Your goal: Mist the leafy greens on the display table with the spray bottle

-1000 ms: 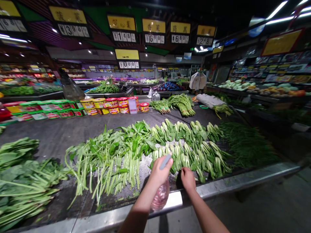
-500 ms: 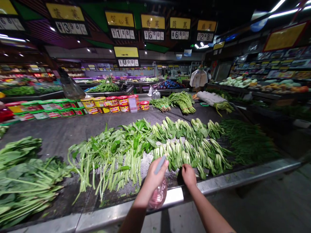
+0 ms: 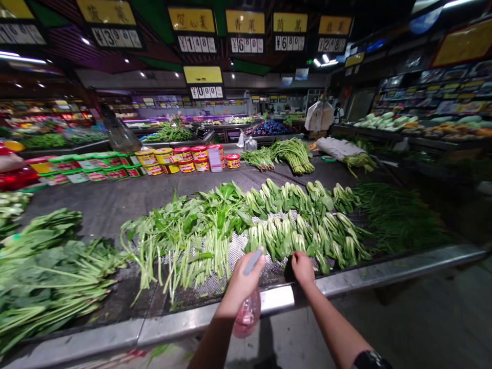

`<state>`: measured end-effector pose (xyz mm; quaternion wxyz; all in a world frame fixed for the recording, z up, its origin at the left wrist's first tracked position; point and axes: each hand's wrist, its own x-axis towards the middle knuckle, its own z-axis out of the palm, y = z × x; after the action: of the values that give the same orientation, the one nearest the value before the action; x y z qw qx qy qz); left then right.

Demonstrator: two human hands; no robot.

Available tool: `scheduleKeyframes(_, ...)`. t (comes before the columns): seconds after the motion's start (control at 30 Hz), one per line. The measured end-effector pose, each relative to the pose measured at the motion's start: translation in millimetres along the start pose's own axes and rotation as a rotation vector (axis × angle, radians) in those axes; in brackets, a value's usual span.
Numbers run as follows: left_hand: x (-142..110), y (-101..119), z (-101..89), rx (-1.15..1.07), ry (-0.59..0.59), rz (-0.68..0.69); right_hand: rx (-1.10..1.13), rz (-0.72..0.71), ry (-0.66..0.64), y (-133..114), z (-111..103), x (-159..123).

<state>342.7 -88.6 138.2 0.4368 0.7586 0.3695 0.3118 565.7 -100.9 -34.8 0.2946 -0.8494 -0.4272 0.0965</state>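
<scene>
My left hand [image 3: 246,274] is wrapped round the neck of a spray bottle [image 3: 247,316], a clear pinkish one with a grey top. It hangs over the front edge of the vegetable stand. My right hand [image 3: 303,267] is closed, close to the near row of bok choy [image 3: 277,238]; its fingertips face away, so I cannot tell what, if anything, they hold. The bok choy lies in two rows on a mesh mat. To its left is a loose heap of water spinach [image 3: 192,225] with stems toward me.
A metal rim [image 3: 184,325] with a white label [image 3: 277,298] runs along the stand's front. More leafy greens [image 3: 65,277] lie at left, thin dark green stalks [image 3: 395,220] at right. Stacked tubs [image 3: 154,161] and tied bundles [image 3: 294,155] line the back. Price signs [image 3: 198,43] hang overhead.
The view has tilted down and turned slightly left. Both hands keep nearly the same pose; the bottle shifts slightly left with my left hand. The vegetables look unmoved.
</scene>
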Motion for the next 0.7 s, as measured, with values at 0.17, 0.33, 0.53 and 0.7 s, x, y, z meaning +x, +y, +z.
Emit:
scheduleKeyframes(0.17, -8, -6, 4.4, 0.048, -0.002, -0.046, -0.013, -0.003, -0.001, 1, 0, -1)
scheduleKeyframes(0.33, -16, -8, 0.1, 0.011, 0.008, -0.043, -0.025, -0.01, -0.005, 2, 0, -1)
scheduleKeyframes(0.53, -20, -12, -17.1, -0.063, 0.119, -0.057, -0.034, -0.017, -0.016, 4, 0, -1)
scheduleKeyframes(0.7, -26, -19, -29.2, -0.048, 0.099, -0.074, -0.037, -0.027, -0.026, 5, 0, -2)
